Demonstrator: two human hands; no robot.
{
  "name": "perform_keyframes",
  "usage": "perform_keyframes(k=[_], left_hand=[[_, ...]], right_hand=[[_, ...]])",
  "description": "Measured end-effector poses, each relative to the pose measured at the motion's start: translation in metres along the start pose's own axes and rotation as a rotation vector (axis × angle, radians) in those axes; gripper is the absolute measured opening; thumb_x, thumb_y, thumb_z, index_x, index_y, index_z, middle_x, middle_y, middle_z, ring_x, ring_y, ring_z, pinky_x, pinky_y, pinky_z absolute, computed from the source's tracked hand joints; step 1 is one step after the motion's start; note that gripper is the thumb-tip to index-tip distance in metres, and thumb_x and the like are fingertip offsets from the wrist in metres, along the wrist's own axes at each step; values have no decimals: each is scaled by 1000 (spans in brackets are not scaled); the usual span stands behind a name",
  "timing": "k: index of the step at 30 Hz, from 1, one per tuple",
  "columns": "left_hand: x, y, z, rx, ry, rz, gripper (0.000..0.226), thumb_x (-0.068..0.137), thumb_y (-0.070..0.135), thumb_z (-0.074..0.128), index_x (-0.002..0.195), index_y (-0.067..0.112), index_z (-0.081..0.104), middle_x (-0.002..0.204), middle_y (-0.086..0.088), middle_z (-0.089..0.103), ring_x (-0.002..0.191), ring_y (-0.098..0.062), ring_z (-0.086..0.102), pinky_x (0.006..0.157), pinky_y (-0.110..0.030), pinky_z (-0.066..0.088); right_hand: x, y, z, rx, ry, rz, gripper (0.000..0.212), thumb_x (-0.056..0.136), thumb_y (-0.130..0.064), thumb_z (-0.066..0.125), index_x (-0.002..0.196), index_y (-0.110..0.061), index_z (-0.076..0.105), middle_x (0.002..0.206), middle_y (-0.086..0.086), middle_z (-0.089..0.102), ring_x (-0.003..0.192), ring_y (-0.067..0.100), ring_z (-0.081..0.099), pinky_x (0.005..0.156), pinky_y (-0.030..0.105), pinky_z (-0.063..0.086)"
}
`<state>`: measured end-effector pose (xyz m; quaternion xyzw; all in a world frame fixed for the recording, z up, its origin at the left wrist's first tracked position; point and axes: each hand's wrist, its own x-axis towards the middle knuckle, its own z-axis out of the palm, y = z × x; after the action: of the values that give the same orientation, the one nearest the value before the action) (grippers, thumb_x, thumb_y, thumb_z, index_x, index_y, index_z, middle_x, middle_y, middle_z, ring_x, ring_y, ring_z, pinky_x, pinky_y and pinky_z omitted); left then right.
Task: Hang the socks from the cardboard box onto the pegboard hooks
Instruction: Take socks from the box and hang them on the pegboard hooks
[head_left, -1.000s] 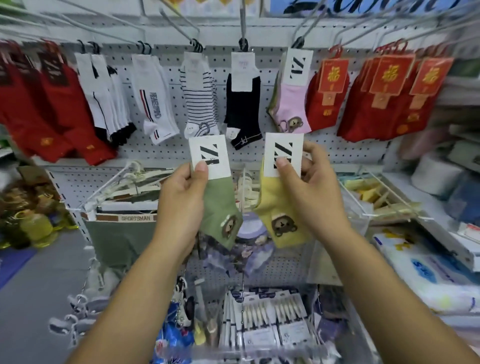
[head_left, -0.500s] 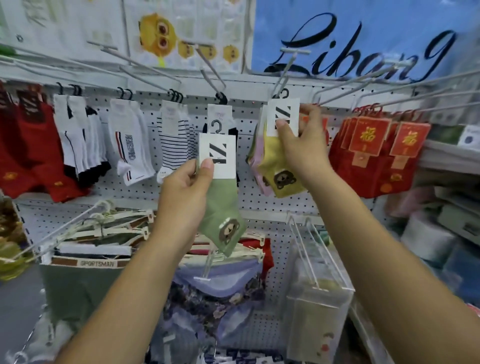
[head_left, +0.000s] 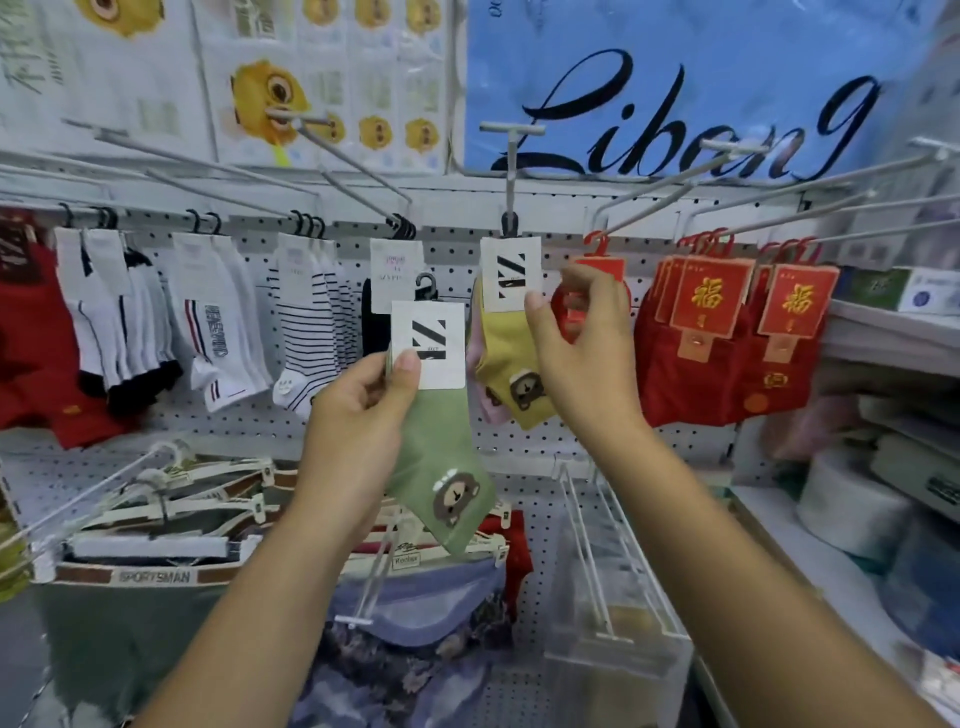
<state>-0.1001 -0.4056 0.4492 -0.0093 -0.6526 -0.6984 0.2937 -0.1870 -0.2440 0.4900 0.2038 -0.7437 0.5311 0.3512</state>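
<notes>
My left hand (head_left: 358, 431) pinches the white card of a green bear sock (head_left: 441, 467), held in front of the pegboard (head_left: 249, 421) below the hooks. A yellow bear sock (head_left: 506, 353) hangs by its black hanger from a long grey hook (head_left: 511, 171), with a pink sock (head_left: 474, 364) behind it. Just right of the yellow sock's card is my right hand (head_left: 582, 353). Its thumb is at the card's lower corner, its fingers are loosely curled, and a gap shows between them. The cardboard box is out of view.
White, striped and black socks (head_left: 306, 332) hang on the hooks to the left, red socks (head_left: 727, 338) to the right. Several long bare hooks (head_left: 727, 182) stick out toward me at head height. Underwear on hangers (head_left: 156, 519) and a clear rack (head_left: 597, 545) sit below.
The yellow sock now hangs on the hook and my right hand has loosened from its card and dropped slightly. My left hand still holds the green sock, a little higher.
</notes>
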Motion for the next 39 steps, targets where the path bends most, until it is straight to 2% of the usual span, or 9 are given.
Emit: perform_keyframes(k=[6, 9, 14, 21, 26, 30, 33, 37, 39], left_hand=[[6, 5, 26, 41, -141, 50, 21, 97, 37, 62, 106, 25, 76, 98, -1, 79, 94, -24, 76, 87, -50, 60], [9, 10, 34, 53, -184, 60, 23, 99, 35, 60, 107, 21, 76, 95, -2, 80, 90, -21, 76, 82, -43, 62], [28, 22, 33, 60, -96, 146, 17, 102, 30, 58, 98, 25, 74, 98, 6, 79, 96, -11, 75, 82, -29, 62], [71, 26, 35, 166, -22, 186, 23, 102, 37, 58, 123, 33, 66, 122, 18, 67, 118, -1, 60, 111, -38, 47], [79, 25, 41, 108, -141, 114, 39, 103, 46, 51, 140, 34, 56, 142, 17, 57, 132, 0, 51, 118, -36, 38], [85, 22, 53, 142, -236, 124, 54, 104, 46, 47, 156, 34, 36, 151, 21, 39, 133, 6, 35, 108, -18, 30], [97, 15, 62, 206, -271, 109, 53, 105, 51, 43, 156, 41, 32, 155, 21, 38, 138, 0, 39, 112, -24, 32], [115, 5, 67, 239, -262, 95, 47, 106, 49, 40, 152, 44, 38, 149, 12, 53, 132, -9, 52, 114, -36, 41], [119, 3, 67, 219, -266, 85, 47, 106, 49, 41, 153, 44, 37, 148, 12, 54, 132, -9, 54, 114, -37, 42]], right_hand=[[-22, -22, -21, 279, -293, 118, 33, 97, -30, 64, 126, -17, 58, 100, 1, 70, 86, 5, 68, 65, 23, 56], [-15, -18, -23, 257, -263, 88, 28, 96, -23, 67, 122, -14, 61, 95, 7, 75, 89, 20, 72, 81, 46, 59], [16, -16, -32, 284, -112, 90, 28, 96, -18, 66, 123, -16, 57, 91, 9, 75, 87, 21, 73, 77, 37, 60], [48, -24, -8, 129, -174, -31, 23, 93, -24, 70, 112, -30, 57, 93, 11, 72, 85, 22, 70, 79, 41, 59], [49, -8, 1, 41, -149, -51, 27, 91, -26, 73, 116, -28, 62, 95, -10, 62, 77, 2, 58, 67, 12, 48], [40, 14, 11, 18, -7, -59, 44, 96, -36, 63, 137, -23, 51, 128, -4, 52, 112, 10, 55, 98, 28, 48], [33, 23, 22, 92, -177, 19, 44, 104, -39, 48, 145, -23, 45, 142, -4, 51, 130, 13, 50, 110, 43, 44], [36, 24, 27, 125, -246, 46, 43, 107, -35, 41, 148, -24, 44, 141, -8, 57, 128, 8, 53, 111, 35, 44], [38, 27, 22, 104, -239, 42, 43, 107, -34, 42, 149, -24, 45, 142, -10, 56, 125, 1, 51, 107, 19, 43]])
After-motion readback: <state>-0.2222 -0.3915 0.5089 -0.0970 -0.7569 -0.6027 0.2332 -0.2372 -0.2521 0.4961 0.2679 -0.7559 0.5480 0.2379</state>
